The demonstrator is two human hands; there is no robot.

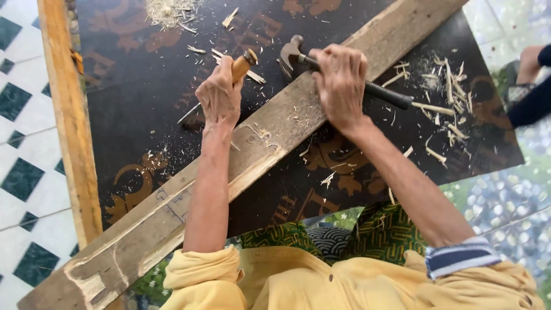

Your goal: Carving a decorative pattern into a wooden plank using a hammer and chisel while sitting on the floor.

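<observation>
Plank [275, 132] diagonally across board [143, 97]; chisel [241, 66] left of hammer [344, 77]; shavings [447, 92] right.

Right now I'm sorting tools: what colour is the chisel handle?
Light orange-brown wood, seen in the head view: chisel handle in the left hand.

- Left hand [220, 95]: bare, no glove, no ring or watch visible.
- Right hand [340, 80]: bare too, veins and knuckles showing.
- Forearms: lean, uncovered up to near the elbows.
- Sleeves [201, 272]: yellow, soft cloth, pushed up and bunched.
- Right cuff [462, 256]: turned back, lining striped dark blue and white.
- Shirt front [330, 278]: same yellow, one small button on it.
- Lower garment [384, 229]: green patterned cloth with a dark wave-patterned patch.
</observation>
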